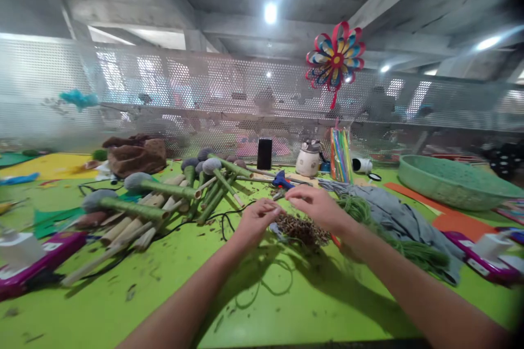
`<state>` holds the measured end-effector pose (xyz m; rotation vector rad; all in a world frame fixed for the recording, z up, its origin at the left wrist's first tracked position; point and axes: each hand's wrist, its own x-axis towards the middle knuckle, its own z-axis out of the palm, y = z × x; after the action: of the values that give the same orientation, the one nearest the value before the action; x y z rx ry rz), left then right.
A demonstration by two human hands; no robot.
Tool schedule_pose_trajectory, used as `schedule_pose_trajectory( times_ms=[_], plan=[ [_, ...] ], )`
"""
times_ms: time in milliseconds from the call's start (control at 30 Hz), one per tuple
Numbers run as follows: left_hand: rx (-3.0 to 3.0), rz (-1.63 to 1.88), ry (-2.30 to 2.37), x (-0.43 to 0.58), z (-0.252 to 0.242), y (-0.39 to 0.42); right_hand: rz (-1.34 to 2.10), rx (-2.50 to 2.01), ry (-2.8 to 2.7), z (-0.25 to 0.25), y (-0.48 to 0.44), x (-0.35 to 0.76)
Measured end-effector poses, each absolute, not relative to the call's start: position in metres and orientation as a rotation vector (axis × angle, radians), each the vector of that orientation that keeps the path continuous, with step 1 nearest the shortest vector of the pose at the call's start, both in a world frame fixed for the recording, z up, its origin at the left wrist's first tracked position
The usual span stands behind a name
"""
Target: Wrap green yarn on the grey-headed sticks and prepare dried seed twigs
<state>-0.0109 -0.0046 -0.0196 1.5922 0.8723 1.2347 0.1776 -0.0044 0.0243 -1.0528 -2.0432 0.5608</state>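
My left hand (257, 220) and my right hand (316, 207) meet over the middle of a lime-green table (172, 283). The fingertips of both are pinched together and almost touch; what they pinch is too small to make out. Just below them lies a small heap of brown dried bits (302, 228). A loose loop of thin green string (266, 283) lies on the table nearer to me. A bundle of green yarn (393, 240) trails off to the right of my right wrist.
A pile of green-wrapped sticks with grey fuzzy heads (164, 196) lies left. Behind are a blue glue gun (281, 179), a black phone (264, 154), a white jar (308, 161) and coloured straws (340, 155). Grey cloth (393, 212), a green bowl (450, 181) and a paper pinwheel (334, 60) are right.
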Motion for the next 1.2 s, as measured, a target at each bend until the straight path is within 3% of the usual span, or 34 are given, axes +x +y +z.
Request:
schedule_pose_trajectory(
  times_ms=[567,1067,1200],
  plan=[
    [1.262,1.124,0.685,-0.008,-0.031,-0.007,0.729,-0.867,-1.961,0.008,0.001,0.145],
    [1.222,1.143,0.899,-0.014,-0.025,-0.003,0.727,-0.983,-1.694,0.006,0.004,0.153],
    [0.929,1.445,1.183,-0.047,-0.032,0.028,1.114,-0.969,-1.386,0.011,0.009,0.173]
  ],
)
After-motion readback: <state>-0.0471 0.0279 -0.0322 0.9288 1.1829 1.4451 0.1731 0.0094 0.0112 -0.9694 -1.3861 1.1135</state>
